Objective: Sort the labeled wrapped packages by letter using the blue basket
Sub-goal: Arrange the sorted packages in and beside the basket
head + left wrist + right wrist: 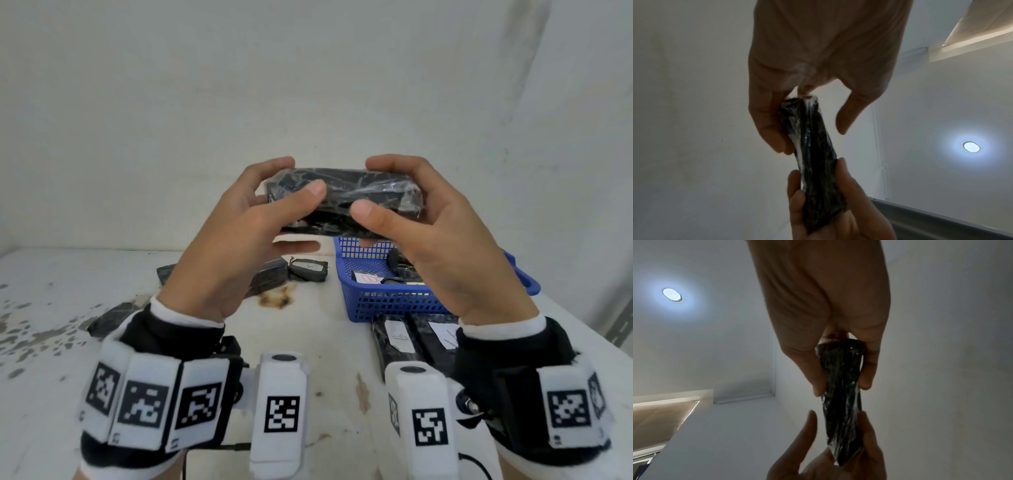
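- I hold a dark plastic-wrapped package (342,200) up in front of me, above the table (325,342) and just over the far rim of the blue basket (394,301).
- My left hand (236,240) curls round its left end, thumb on the near face and fingers behind; my right hand (438,240) grips the right end the same way.
- No label shows on the face turned to me, so I judge this is the checking step: finding the letter.
- Next I would need to roll the package between my fingers until the white label comes round, then read it.
- The basket already holds a package with a label; two labeled packages (411,339) lie just before it, others lie to the left.
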A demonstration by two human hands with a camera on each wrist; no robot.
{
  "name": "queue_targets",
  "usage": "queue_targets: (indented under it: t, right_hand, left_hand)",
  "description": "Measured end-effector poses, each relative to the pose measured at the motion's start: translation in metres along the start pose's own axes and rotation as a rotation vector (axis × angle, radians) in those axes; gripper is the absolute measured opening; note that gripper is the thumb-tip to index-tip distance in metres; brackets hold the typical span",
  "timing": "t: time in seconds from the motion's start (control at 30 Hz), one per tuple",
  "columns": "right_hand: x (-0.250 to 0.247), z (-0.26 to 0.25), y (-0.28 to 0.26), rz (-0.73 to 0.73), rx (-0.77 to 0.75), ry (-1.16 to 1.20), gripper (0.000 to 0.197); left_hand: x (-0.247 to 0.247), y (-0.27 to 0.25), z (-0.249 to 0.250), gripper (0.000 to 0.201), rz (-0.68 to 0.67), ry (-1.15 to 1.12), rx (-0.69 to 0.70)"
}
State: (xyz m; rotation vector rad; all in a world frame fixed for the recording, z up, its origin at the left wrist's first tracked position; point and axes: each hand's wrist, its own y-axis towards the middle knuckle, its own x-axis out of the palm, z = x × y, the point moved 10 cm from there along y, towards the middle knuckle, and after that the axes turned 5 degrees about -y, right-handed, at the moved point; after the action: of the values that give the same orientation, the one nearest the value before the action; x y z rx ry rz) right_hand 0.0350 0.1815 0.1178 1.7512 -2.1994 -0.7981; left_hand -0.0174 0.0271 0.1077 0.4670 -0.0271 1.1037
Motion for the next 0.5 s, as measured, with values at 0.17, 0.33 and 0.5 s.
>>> queue_targets:
  t: [0.17,0.33,0.5]
  right_hand:
    - [-0.006,0.006,0.003,0.025,0.024,0.021,0.042]
    - [-0.007,0.005,0.0,-0.015,0.04,-0.065,0.033]
    - [-0.013,0.005,0.003,-0.002,0.02,-0.042,0.014]
  left_hand:
    - [-0.005,0.0,0.0,0.04,0.046,-0.002,0.019]
    - [-0.007,0.003,0.0,0.039,0.048,0.054,0.045]
    - [-0.001,0.002,0.001,0.02,0.008,0.057,0.056]
